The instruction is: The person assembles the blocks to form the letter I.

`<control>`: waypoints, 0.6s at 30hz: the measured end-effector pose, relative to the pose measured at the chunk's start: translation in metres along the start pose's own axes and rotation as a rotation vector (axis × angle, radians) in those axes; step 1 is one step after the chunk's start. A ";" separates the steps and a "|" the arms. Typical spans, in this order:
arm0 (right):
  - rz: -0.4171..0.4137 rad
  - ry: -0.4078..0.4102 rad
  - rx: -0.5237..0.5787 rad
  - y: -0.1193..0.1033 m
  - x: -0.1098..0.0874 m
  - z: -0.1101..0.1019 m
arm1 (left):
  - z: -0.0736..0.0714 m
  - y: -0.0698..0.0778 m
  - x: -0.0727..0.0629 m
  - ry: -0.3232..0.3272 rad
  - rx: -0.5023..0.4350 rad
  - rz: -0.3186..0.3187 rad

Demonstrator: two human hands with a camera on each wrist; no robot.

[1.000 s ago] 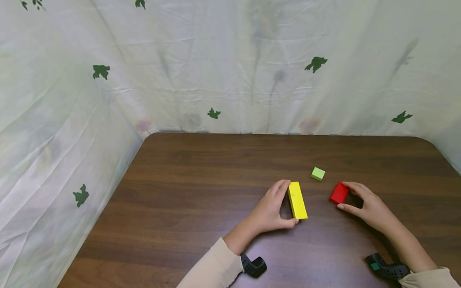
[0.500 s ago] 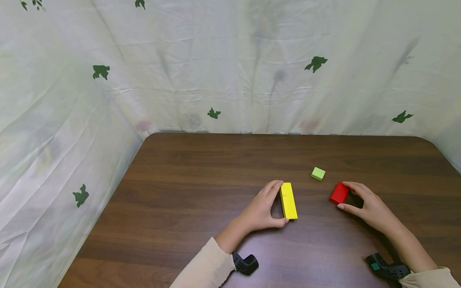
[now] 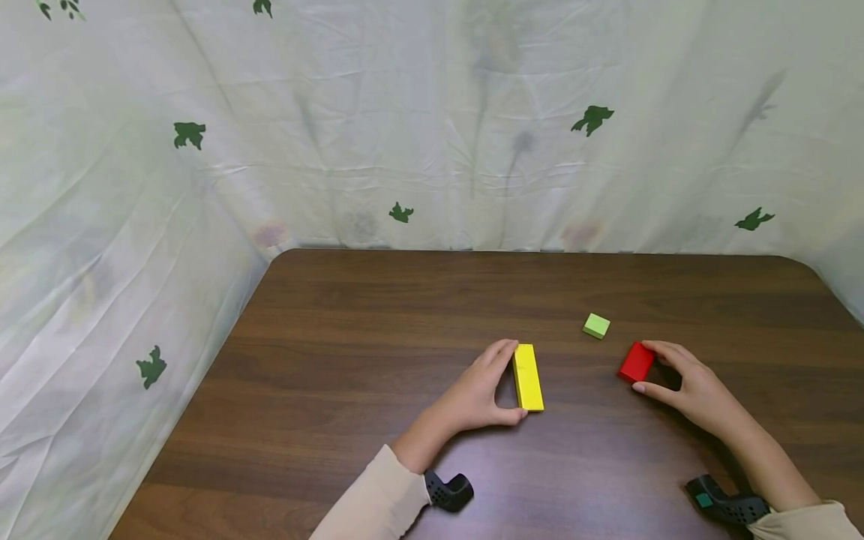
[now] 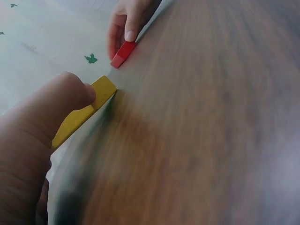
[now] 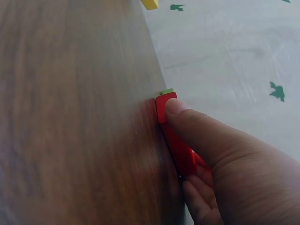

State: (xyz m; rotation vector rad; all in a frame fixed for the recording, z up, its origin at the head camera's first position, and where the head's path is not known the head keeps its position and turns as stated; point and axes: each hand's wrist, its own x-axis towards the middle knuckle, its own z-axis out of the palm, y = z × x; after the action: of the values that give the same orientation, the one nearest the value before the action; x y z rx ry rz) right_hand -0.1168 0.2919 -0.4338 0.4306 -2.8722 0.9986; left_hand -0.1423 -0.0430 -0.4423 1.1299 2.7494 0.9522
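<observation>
A long yellow block (image 3: 529,377) is pinched by my left hand (image 3: 472,394), fingertips at its far end and thumb at its near end. In the left wrist view the thumb presses the end of the yellow block (image 4: 104,89); a dark shadow lies along its lower edge. Farther right, my right hand (image 3: 688,386) pinches a shorter red block (image 3: 636,362) between thumb and fingers. The right wrist view shows the thumb on the end face of the red block (image 5: 179,147), which sits low at the tabletop. Between and beyond both hands lies a small light green block (image 3: 597,325).
The brown wooden table (image 3: 378,322) has rounded far corners. Behind it and on the left hangs a pale curtain (image 3: 432,135) with green leaf-like shapes. A black wrist device (image 3: 448,493) is on the left wrist, another black device (image 3: 725,501) on the right.
My left hand has moved left with the yellow block, away from the red one. The right hand, the red block and the green block have stayed in place.
</observation>
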 end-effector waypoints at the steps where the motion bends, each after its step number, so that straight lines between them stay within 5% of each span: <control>1: 0.001 -0.001 0.000 0.000 0.000 0.000 | 0.000 -0.001 -0.001 -0.003 -0.002 -0.003; 18: 0.004 -0.003 -0.006 0.000 0.000 0.000 | -0.007 -0.009 -0.004 -0.072 0.003 -0.015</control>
State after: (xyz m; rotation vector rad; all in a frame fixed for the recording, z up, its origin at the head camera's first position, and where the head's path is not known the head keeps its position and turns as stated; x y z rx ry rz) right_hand -0.1172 0.2919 -0.4343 0.4265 -2.8790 0.9907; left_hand -0.1464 -0.0541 -0.4426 1.1192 2.6993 0.8878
